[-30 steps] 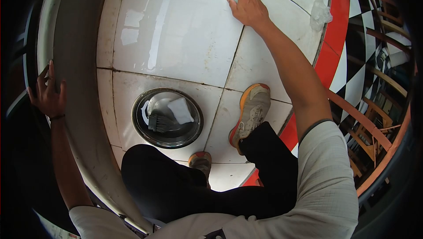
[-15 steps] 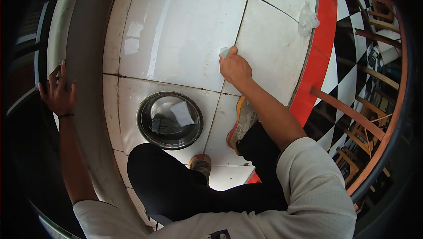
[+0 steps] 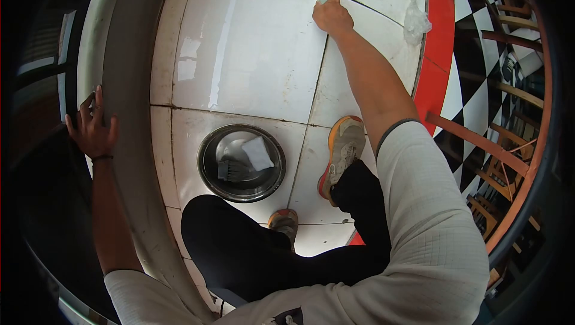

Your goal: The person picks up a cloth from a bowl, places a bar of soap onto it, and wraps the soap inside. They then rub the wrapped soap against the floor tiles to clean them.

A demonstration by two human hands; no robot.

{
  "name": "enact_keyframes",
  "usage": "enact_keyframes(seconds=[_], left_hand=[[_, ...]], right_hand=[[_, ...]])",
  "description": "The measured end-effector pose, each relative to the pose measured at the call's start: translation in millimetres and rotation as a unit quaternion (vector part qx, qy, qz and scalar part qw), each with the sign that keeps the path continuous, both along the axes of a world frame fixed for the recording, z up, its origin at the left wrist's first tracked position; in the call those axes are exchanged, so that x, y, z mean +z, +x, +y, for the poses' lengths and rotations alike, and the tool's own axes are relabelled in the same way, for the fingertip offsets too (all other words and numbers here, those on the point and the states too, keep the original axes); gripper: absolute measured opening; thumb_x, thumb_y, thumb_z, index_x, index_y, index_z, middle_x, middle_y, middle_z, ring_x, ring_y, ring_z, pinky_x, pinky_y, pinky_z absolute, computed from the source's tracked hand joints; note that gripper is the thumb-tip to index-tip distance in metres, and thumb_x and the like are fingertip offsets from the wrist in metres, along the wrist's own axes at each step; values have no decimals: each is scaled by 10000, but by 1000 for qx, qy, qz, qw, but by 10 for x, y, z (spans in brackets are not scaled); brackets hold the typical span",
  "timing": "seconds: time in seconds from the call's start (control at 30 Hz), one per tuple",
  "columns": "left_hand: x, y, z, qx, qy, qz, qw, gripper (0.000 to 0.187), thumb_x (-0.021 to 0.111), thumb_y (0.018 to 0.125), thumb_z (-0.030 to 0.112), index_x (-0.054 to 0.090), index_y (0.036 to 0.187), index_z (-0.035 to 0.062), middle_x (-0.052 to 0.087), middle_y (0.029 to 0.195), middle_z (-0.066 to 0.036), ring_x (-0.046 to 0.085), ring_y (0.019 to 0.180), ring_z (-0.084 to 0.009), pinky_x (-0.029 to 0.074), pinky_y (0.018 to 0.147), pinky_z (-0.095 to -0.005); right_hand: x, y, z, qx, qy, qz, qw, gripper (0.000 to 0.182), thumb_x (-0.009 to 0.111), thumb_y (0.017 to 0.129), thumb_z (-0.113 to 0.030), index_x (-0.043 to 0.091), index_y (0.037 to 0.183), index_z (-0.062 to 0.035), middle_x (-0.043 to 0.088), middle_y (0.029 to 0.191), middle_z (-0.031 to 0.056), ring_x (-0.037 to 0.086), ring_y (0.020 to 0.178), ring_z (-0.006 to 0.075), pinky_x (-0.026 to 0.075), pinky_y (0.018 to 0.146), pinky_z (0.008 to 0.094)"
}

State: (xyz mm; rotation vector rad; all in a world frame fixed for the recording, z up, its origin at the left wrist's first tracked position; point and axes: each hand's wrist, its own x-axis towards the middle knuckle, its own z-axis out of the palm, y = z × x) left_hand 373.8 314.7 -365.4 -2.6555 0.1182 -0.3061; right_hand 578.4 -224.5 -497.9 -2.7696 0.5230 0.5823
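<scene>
My right hand (image 3: 333,16) is stretched far forward over the white tiled floor (image 3: 257,43), closed on a small pale green object (image 3: 323,0) that is mostly hidden under the fingers. It is at a grout line between large tiles. My left hand (image 3: 94,128) rests with fingers spread on the rounded ledge (image 3: 96,55) at the left, holding nothing. Between my knee and the wet tile stands a round metal basin (image 3: 206,176). Inside it lie a white sponge or folded cloth (image 3: 257,153) and a grey brush-like tool (image 3: 230,170).
A crumpled clear plastic bag (image 3: 416,23) lies beside the red border strip (image 3: 438,32) on the right. Past it are an orange-brown railing (image 3: 536,163) and a black-and-white checkered floor (image 3: 473,94). My shoes (image 3: 346,148) stand on the tiles near the basin.
My right hand has moved forward along the grout line, away from me, still gripping the pale green object. My left hand stays on the ledge. The view has shifted slightly.
</scene>
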Motion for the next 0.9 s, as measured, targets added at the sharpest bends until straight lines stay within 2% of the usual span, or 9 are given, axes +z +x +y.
enact_keyframes(seconds=[0.1,0.2,0.3,0.47,0.63,0.7,0.83,0.9], left_hand=[[12,-7,-46,11,-14,4,1000,774,653,724,345,446,1467,404,585,1312,65,587,1155,-152,222,1167,-566],[28,-14,-62,14,-24,5,1000,782,655,720,343,440,1469,410,585,1311,66,584,1167,-151,219,1170,-562],[18,6,-47,9,-33,1,999,787,659,712,343,443,1467,411,585,1316,68,587,1163,-146,226,1162,-570],[6,-3,-38,6,-38,4,999,758,660,714,347,478,1448,401,597,1308,67,609,1128,-147,232,1147,-598],[-47,4,42,-14,-10,-10,1000,724,647,728,401,509,1438,370,606,1277,102,613,1091,-82,156,1163,-543],[-75,-1,35,-25,-17,-21,999,723,646,729,399,507,1439,372,607,1275,99,610,1099,-81,162,1162,-543],[-10,-4,-21,-1,-24,0,1000,719,645,730,379,510,1436,374,609,1273,87,601,1127,-96,159,1165,-549],[30,34,-27,-6,-27,-10,1000,727,646,727,357,502,1439,378,607,1278,77,595,1142,-113,158,1169,-556]], right_hand=[[50,-530,158,3,-6,33,999,526,444,998,-430,410,1226,42,662,1147,232,667,1061,360,536,868,475],[123,-1392,350,32,3,84,996,501,433,1013,-400,381,1164,74,681,1027,275,699,950,393,565,767,492],[153,-1888,494,17,17,111,994,450,442,1012,-406,384,1103,31,684,988,278,699,922,402,568,773,506],[22,-1583,409,12,27,93,995,454,466,999,-423,387,1086,16,686,965,274,697,919,406,570,771,501],[-28,-934,290,19,14,49,999,451,477,989,-423,411,1077,14,689,981,265,697,928,400,570,798,481],[-77,-601,234,8,5,-1,1000,462,473,987,-427,429,1085,22,691,1005,254,695,941,394,568,806,479],[-118,160,42,-62,8,-32,997,521,455,982,-440,441,1205,30,668,1133,231,662,1069,361,530,898,468],[-60,379,96,-61,5,-40,997,541,456,983,-445,438,1243,30,658,1171,221,651,1098,355,520,913,464]])
